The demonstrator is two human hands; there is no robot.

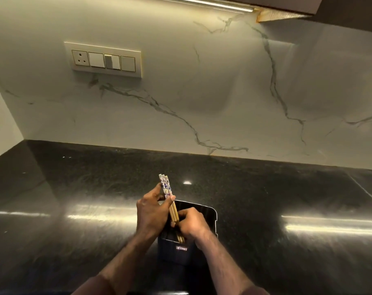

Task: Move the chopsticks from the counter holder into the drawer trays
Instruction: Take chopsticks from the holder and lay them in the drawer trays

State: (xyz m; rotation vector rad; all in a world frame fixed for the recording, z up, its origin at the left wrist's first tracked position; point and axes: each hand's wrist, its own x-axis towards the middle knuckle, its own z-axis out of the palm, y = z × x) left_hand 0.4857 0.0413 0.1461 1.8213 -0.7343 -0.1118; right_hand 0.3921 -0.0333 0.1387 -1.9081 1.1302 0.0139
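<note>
Over the dark holder [206, 211] on the desk [74, 199], left hand [152, 211] and right hand [192, 224] pinch the chopsticks [169, 201], fingers [170, 200] pressed together; best lifted straight toward twelve o'clock, bundled.

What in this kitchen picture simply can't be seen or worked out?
Head view only:
- Drawer trays: out of frame.
- Lower ends of the chopsticks: hidden inside the dark holder, behind the left hand and right hand.
- Chopstick count: bundle overlaps.
- Holder label: too small to read.
- Holder's base: hidden by forearms.
</note>
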